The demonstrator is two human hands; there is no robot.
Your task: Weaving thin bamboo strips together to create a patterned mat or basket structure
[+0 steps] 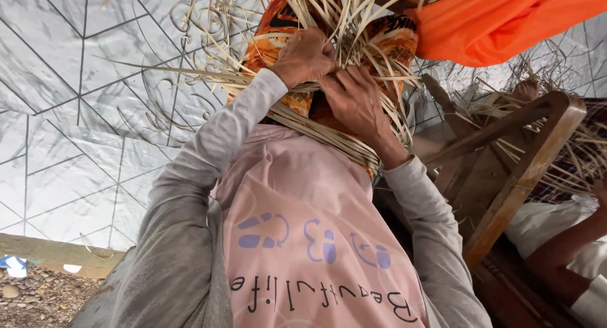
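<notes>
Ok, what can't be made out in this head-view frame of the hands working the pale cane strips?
- Left hand: fingertips curled under, buried in the pale cane strips.
- Right hand: palm side hidden by its own back.
- Woven piece's shape: cut off by the top edge.
- Other person's arm: cut off by the right edge.
- Brown wooden frame: lower end hidden.

Cane strips (329, 135): band directly under fingers of left hand (303, 56) and right hand (354, 97); loose ends fan beyond fingertips. Wooden chair (506, 170): right of right-hand fingers.
</notes>
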